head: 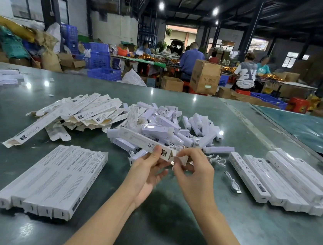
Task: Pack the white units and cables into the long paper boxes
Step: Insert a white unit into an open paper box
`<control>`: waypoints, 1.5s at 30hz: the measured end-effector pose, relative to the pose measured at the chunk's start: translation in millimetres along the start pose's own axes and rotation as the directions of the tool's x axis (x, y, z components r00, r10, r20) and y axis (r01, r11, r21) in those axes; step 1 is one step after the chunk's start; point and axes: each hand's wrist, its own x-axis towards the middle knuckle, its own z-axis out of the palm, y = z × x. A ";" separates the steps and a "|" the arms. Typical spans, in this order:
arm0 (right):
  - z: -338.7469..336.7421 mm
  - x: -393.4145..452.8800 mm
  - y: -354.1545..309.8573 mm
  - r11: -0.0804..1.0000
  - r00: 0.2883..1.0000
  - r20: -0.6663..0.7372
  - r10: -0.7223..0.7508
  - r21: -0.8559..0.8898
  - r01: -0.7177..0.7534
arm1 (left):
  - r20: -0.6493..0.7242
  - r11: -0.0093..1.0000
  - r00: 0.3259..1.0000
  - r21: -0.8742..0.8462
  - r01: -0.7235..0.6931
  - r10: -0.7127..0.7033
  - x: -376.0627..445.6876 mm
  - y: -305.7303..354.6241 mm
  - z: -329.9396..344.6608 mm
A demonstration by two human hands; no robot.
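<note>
My left hand (pixel 148 166) grips the near end of a long white paper box (pixel 138 141) that slants up to the left above the green table. My right hand (pixel 194 166) pinches the flap (pixel 180 158) at that box's open end. Behind them lies a heap of white units (pixel 174 124) mixed with coiled white cables. One loose cable (pixel 233 183) lies to the right of my right hand.
Flat unfolded boxes (pixel 81 111) pile at the back left. A neat row of closed boxes (pixel 55 178) lies front left, another stack of closed boxes (pixel 283 178) at the right. The green table (pixel 165 223) ends far back; people work at distant benches.
</note>
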 end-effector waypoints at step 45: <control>-3.5 5.4 -8.2 0.743 0.895 0.268 0.357 0.499 -0.446 | -0.001 0.999 1.000 -0.011 -0.030 0.030 1.7 9.6 -3.6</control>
